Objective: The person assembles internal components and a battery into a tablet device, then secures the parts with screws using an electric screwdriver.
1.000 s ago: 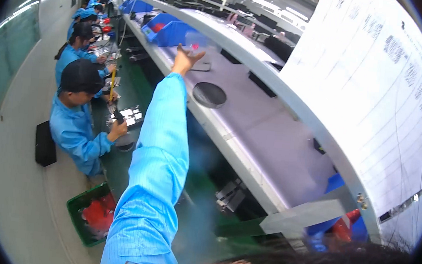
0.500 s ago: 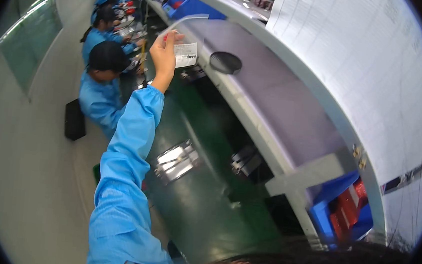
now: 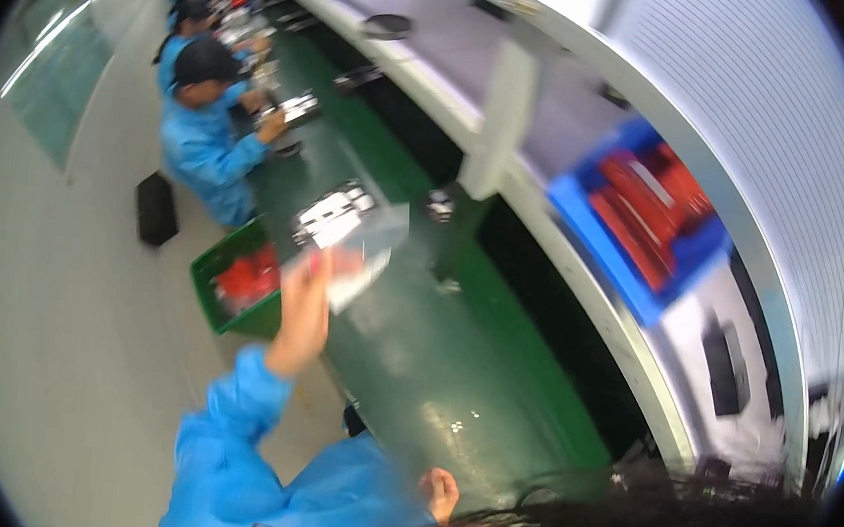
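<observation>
Raised over the green workbench (image 3: 386, 326), my left hand (image 3: 304, 308) pinches a clear plastic bag (image 3: 385, 228) between thumb and fingers. A white paper label (image 3: 360, 283) shows on the bag, and a blurred reddish patch lies near the fingertips. What is in the bag, if anything, is too blurred to tell. My right hand (image 3: 440, 494) is low by the near edge of the bench, its fingers curled in. Whatever it may hold is hidden. Beyond the bag lies a shiny metal part (image 3: 334, 214) on the bench.
Left of my left hand, a green crate (image 3: 226, 322) holds red pieces. A blue bin (image 3: 560, 197) with red parts stands on the shelf (image 3: 458, 81) at right, farther along from a round dark disc (image 3: 386, 27). Several co-workers in blue (image 3: 197, 143) sit along the far left side.
My left hand has come down and nearer with the bag. The view has shifted, bringing the green crate, more of the blue bin and my right hand into sight.
</observation>
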`<state>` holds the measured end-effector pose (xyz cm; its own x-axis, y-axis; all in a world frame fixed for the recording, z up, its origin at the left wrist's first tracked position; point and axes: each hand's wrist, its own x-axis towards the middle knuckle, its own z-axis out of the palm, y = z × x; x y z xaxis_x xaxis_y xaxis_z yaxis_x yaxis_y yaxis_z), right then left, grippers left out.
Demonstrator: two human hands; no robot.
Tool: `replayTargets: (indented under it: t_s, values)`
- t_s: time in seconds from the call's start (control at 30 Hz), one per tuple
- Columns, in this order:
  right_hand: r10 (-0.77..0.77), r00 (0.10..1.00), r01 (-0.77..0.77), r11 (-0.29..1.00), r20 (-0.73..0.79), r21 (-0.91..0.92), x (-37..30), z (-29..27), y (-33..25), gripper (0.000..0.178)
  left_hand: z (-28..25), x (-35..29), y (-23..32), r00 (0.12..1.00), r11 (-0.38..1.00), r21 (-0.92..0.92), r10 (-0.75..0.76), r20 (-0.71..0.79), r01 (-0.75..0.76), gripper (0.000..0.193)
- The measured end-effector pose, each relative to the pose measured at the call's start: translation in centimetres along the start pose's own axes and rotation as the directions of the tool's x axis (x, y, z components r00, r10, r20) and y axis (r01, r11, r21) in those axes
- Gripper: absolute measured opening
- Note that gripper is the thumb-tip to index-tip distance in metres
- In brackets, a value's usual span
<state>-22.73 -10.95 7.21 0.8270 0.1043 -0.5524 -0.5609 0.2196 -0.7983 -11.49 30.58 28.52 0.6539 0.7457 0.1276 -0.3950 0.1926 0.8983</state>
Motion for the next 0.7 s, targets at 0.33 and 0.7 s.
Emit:
replayTargets:
  t_s: [0.33,0.7]
  values:
    - [-0.426,0.880,0.465,0.864,0.210,-0.195,4.7,-4.3,-6.3,0.031,4.2,-33.2,-24.8,0.855,0.902,0.390,-0.344,0.390,0.185,0.013]
    - [-0.629,0.777,0.585,0.729,-0.010,-0.354,4.9,-16.9,3.9,0.029,2.2,-39.5,-29.3,0.497,0.995,0.064,-0.095,0.862,0.080,0.051]
